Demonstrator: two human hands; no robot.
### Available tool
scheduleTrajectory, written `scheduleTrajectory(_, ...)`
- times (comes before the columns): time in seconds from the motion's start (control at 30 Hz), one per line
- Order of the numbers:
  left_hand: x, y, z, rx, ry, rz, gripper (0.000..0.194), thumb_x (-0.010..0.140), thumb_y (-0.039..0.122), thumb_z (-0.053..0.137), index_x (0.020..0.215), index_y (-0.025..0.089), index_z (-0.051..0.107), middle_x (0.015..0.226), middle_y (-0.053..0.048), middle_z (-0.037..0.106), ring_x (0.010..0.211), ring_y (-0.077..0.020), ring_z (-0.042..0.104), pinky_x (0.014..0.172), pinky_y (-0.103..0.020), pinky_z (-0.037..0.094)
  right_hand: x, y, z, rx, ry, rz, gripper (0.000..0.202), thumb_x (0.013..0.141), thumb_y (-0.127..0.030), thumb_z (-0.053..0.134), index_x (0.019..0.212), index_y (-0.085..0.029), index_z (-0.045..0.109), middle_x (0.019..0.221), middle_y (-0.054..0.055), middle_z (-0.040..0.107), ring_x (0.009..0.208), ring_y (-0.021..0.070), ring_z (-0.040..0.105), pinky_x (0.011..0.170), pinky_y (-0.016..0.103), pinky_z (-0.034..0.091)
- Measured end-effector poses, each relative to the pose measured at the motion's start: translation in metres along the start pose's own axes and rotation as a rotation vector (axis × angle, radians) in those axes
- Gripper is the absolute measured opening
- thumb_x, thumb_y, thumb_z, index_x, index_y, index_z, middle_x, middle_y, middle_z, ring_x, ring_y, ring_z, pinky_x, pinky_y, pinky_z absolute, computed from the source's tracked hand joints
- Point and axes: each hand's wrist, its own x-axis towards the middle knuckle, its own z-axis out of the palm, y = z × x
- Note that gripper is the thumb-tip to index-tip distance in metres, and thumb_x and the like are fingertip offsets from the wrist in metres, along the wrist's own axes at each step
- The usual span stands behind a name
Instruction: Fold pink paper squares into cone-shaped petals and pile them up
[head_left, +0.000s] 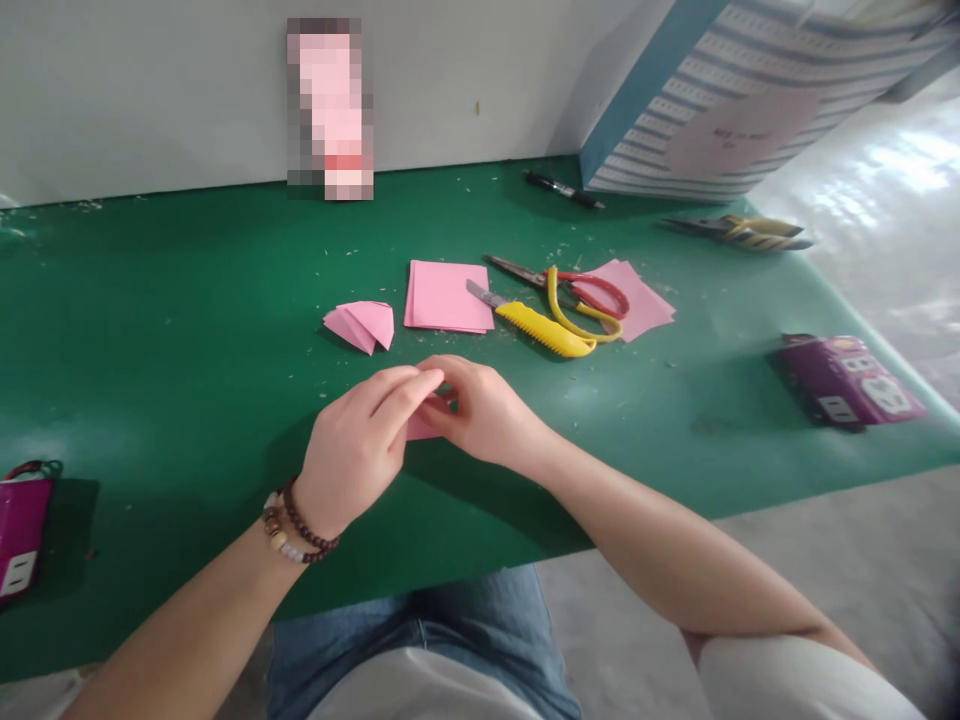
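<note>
My left hand (358, 450) and right hand (480, 410) meet just below the middle of the frame, fingertips pressed together over a small pink paper piece (421, 426). Both hands pinch it; only a sliver shows between them, lying flat or nearly flat on the mat, so I cannot tell how its long axis runs. It sits directly between the hands, under the left fingers, equally close to both. A beaded bracelet (296, 527) circles my left wrist.

The green mat (150, 330) fills most of the frame. At the upper right a striped box (720, 90) leans against the wall, with a black pen (562, 189) just left of its lower corner and pliers (742, 233) below it. At the right edge lies a purple power strip (844, 380); another one (22, 530) shows at the lower left edge.

Above my hands, near the centre, lies a stack of pink paper squares (448, 296), well apart from the piece I hold. Left of it sits a folded pink shape (361, 325). Right of it lie a yellow utility knife (540, 323) and scissors (574, 290) with yellow and red handles, resting partly on more pink sheets (645, 300).
</note>
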Motion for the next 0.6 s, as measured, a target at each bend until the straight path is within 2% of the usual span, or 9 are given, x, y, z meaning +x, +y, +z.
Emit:
scheduleTrajectory(0.1, 0.0025, -0.001, -0.0014, -0.041, 0.001, -0.035, 0.046, 0.089, 0.002, 0.049, 0.129, 0.024, 0.051, 0.124, -0.006, 0.064, 0.118, -0.0183, 0.061, 0.096, -0.03, 0.055, -0.0013, -0.0029, -0.0022, 0.002, 0.006, 0.028, 0.008, 0.079, -0.015, 0.056, 0.084, -0.019, 0.06, 0.073, -0.003, 0.061, 0.064, 0.0112, 0.053, 0.059, 0.023, 0.038)
scheduleTrajectory(0.17, 0.0039, -0.0008, -0.0023, -0.162, 0.053, -0.186, 0.045, 0.088, 0.008, 0.054, 0.131, 0.023, 0.05, 0.128, -0.008, 0.062, 0.119, -0.0202, 0.06, 0.093, -0.031, 0.056, -0.0008, -0.0022, -0.0034, 0.031, 0.003, 0.068, 0.003, 0.079, -0.017, 0.058, 0.079, -0.019, 0.06, 0.067, -0.004, 0.058, 0.06, 0.0107, 0.051, 0.057, 0.023, 0.038)
scheduleTrajectory(0.23, 0.0049, -0.0005, -0.0032, -0.368, 0.092, -0.395, 0.047, 0.087, 0.017, 0.061, 0.132, 0.022, 0.047, 0.129, -0.01, 0.06, 0.113, -0.0209, 0.064, 0.085, -0.029, 0.06, 0.0004, -0.0007, -0.0043, 0.079, 0.033, 0.104, 0.004, 0.078, -0.021, 0.059, 0.081, -0.019, 0.061, 0.067, -0.004, 0.058, 0.061, 0.0114, 0.052, 0.057, 0.024, 0.039)
scheduleTrajectory(0.33, 0.0063, 0.0003, -0.0045, -0.617, 0.049, -0.615, 0.042, 0.083, 0.025, 0.066, 0.122, 0.019, 0.053, 0.121, -0.01, 0.064, 0.099, -0.0196, 0.069, 0.073, -0.026, 0.061, 0.0019, 0.0004, -0.0041, 0.156, 0.112, 0.146, 0.009, 0.076, -0.024, 0.062, 0.084, -0.019, 0.06, 0.07, -0.003, 0.06, 0.062, 0.0122, 0.054, 0.056, 0.024, 0.041)
scheduleTrajectory(0.47, 0.0086, 0.0022, -0.0067, -0.584, -0.054, -0.678, 0.009, 0.083, 0.019, 0.059, 0.091, 0.017, 0.062, 0.085, -0.002, 0.07, 0.074, -0.013, 0.068, 0.062, -0.019, 0.055, 0.0016, -0.0006, -0.0012, 0.185, 0.108, 0.118, 0.008, 0.077, -0.025, 0.061, 0.081, -0.019, 0.057, 0.071, -0.004, 0.058, 0.061, 0.0115, 0.052, 0.055, 0.024, 0.041)
scheduleTrajectory(0.6, 0.0105, 0.0028, -0.0083, -0.51, -0.062, -0.676, 0.007, 0.083, 0.018, 0.057, 0.081, 0.016, 0.063, 0.069, 0.002, 0.066, 0.058, -0.0099, 0.062, 0.053, -0.018, 0.047, 0.0012, -0.0007, 0.0011, 0.285, 0.158, 0.033, 0.011, 0.078, -0.022, 0.061, 0.088, -0.02, 0.056, 0.08, -0.003, 0.058, 0.068, 0.0115, 0.054, 0.06, 0.024, 0.045)
